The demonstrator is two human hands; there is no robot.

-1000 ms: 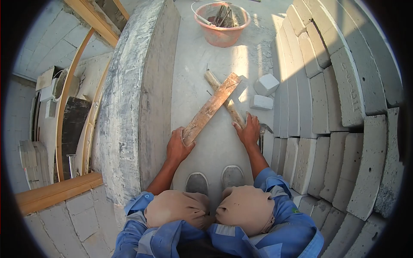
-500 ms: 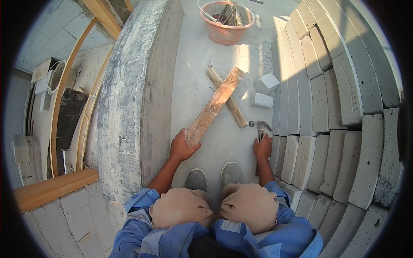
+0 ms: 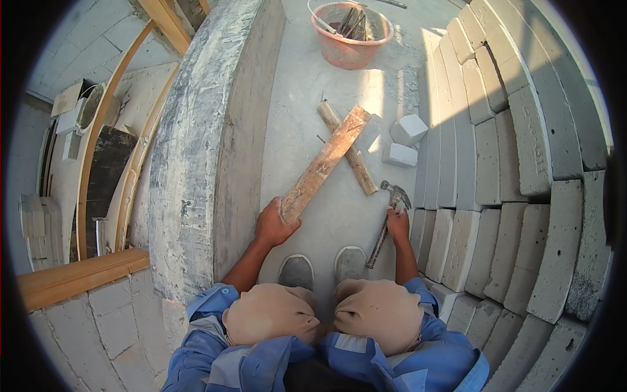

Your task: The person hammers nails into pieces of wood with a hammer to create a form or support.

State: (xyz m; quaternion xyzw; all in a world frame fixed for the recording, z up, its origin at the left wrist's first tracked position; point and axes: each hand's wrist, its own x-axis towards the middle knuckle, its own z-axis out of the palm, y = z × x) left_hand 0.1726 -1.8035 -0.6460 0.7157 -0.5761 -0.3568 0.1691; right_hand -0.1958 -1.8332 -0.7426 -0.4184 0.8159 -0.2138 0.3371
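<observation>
At frame centre, a crouching worker's left hand (image 3: 273, 225) grips the near end of a wooden plank (image 3: 324, 163), which lies crossed over a second board (image 3: 356, 164) on the concrete floor (image 3: 297, 98). The right hand (image 3: 397, 223), centre right, is closed around a claw hammer (image 3: 386, 219) beside stacked blocks (image 3: 509, 170).
</observation>
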